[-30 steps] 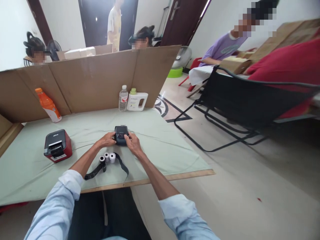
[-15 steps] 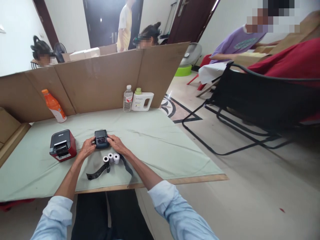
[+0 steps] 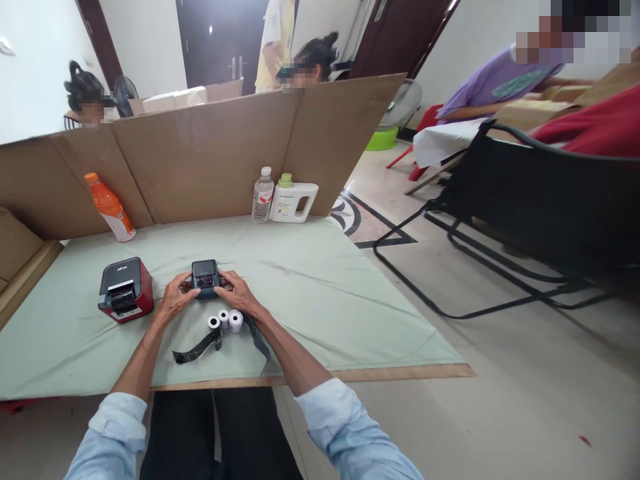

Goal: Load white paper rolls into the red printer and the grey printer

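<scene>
Where fingers curl, small printer clasped.

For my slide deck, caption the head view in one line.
Both hands grip a small black printer beside three paper rolls.

A small dark handheld printer sits upright on the green cloth, gripped at both sides.

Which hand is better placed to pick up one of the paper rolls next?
Probably the right hand. Both hands grip the small black device, but the white paper rolls lie just below the right wrist, while the left hand sits farther off.
</scene>
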`<state>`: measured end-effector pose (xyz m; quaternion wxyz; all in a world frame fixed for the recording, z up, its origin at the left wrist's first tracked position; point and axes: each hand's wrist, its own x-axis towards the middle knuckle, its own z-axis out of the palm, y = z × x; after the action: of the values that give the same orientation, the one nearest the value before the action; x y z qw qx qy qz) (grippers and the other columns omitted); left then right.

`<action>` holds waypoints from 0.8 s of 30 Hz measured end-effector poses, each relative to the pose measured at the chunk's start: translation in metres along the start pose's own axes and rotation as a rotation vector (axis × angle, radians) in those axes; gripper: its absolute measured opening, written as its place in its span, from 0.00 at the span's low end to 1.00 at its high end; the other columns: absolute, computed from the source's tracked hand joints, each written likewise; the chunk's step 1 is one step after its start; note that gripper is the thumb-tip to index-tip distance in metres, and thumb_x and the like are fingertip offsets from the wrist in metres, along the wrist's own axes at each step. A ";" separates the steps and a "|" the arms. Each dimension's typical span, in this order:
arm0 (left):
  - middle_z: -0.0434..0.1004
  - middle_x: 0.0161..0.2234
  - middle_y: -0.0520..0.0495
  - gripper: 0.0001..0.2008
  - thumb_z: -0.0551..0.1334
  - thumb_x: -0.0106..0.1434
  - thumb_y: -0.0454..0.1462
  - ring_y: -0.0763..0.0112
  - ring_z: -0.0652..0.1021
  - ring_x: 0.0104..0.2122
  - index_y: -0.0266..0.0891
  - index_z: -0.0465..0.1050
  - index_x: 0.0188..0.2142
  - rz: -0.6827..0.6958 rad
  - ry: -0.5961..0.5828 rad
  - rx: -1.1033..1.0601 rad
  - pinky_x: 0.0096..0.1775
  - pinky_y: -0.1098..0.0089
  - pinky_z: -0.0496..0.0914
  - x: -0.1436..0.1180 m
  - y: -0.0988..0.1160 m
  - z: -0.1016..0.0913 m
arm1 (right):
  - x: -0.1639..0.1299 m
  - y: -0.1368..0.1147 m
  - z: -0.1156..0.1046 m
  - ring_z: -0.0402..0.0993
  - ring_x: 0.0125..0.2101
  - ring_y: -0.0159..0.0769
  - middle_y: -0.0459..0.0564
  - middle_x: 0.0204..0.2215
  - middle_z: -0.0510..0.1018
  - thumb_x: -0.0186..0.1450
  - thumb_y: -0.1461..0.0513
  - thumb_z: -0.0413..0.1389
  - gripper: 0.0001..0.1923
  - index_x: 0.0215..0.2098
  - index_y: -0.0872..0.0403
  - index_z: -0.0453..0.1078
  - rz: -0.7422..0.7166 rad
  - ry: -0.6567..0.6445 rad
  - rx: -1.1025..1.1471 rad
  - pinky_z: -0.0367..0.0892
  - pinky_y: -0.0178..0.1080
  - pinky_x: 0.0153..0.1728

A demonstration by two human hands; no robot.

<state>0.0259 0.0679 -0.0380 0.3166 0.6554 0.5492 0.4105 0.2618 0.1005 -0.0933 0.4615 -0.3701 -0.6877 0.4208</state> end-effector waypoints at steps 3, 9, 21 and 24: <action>0.77 0.58 0.35 0.34 0.72 0.57 0.47 0.55 0.80 0.48 0.36 0.75 0.60 0.056 -0.001 0.054 0.45 0.62 0.77 -0.012 0.000 0.004 | -0.001 0.002 -0.001 0.76 0.43 0.43 0.54 0.48 0.74 0.62 0.55 0.66 0.32 0.63 0.50 0.71 -0.021 -0.010 -0.029 0.77 0.43 0.38; 0.78 0.57 0.37 0.27 0.69 0.60 0.48 0.54 0.79 0.53 0.36 0.79 0.55 0.067 0.005 0.084 0.50 0.62 0.76 -0.016 0.002 0.003 | -0.004 0.003 -0.001 0.76 0.44 0.44 0.55 0.48 0.73 0.61 0.54 0.67 0.35 0.65 0.50 0.69 -0.047 -0.029 -0.057 0.78 0.44 0.38; 0.80 0.28 0.49 0.07 0.66 0.58 0.37 0.72 0.78 0.24 0.36 0.79 0.36 -0.415 0.101 -0.089 0.21 0.78 0.63 0.034 0.005 0.007 | -0.002 0.008 -0.001 0.75 0.41 0.44 0.53 0.46 0.72 0.57 0.52 0.70 0.41 0.66 0.50 0.68 -0.033 -0.011 -0.096 0.78 0.44 0.34; 0.79 0.26 0.50 0.06 0.68 0.57 0.37 0.73 0.76 0.22 0.36 0.78 0.33 -0.450 0.076 -0.108 0.20 0.78 0.62 0.038 0.007 0.004 | -0.002 0.008 -0.001 0.74 0.41 0.44 0.53 0.44 0.72 0.57 0.52 0.71 0.40 0.66 0.49 0.69 -0.037 -0.008 -0.089 0.78 0.44 0.35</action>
<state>0.0346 0.1043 -0.0262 0.4137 0.4827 0.6704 0.3827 0.2643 0.1016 -0.1013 0.4495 -0.3755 -0.7144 0.3828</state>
